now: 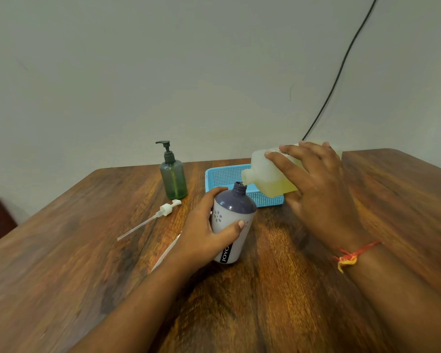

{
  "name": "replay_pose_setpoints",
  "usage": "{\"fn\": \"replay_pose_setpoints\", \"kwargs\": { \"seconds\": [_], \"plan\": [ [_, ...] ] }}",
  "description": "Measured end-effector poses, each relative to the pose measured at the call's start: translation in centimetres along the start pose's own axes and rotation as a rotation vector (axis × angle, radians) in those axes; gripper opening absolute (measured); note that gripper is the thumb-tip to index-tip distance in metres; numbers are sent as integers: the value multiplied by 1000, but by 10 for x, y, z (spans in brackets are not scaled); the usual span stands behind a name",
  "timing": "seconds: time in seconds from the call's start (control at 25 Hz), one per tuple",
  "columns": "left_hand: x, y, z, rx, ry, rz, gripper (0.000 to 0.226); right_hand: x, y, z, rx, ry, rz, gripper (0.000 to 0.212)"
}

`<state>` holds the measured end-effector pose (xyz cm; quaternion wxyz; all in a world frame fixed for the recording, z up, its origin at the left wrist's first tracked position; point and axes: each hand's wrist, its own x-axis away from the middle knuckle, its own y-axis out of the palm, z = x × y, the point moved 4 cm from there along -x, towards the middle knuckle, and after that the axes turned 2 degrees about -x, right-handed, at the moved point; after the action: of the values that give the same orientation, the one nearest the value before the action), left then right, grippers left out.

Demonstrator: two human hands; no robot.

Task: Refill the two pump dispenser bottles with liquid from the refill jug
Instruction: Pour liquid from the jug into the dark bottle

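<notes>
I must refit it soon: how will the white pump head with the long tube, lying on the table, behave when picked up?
The white pump head looks small and plastic, probably light. Its dip tube is long and thin, so likely to flex and sway if lifted. Being round, it may roll if pushed.

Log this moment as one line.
left hand: grips white bottle, neck open | right hand: holds refill jug tilted, spout above neck | white pump: lying on table | green bottle: pump on, untouched
</notes>
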<state>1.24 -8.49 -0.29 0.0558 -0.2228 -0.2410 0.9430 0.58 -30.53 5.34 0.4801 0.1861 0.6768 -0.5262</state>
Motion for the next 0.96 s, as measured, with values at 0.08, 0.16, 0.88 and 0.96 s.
{"fn": "replay_pose_setpoints", "kwargs": {
  "seconds": [0.08,0.16,0.88,0.96],
  "plan": [
    [0,0,1,-4,1,5,73,0,0,0,-4,1,5,81],
    [1,0,1,-6,1,8,75,0,0,-1,-5,-1,6,81],
    [1,1,3,-4,4,4,73,0,-1,-1,2,-17,15,81],
    [1,1,2,-7,1,2,73,0,-1,-1,7,-20,11,80]
  ]
}}
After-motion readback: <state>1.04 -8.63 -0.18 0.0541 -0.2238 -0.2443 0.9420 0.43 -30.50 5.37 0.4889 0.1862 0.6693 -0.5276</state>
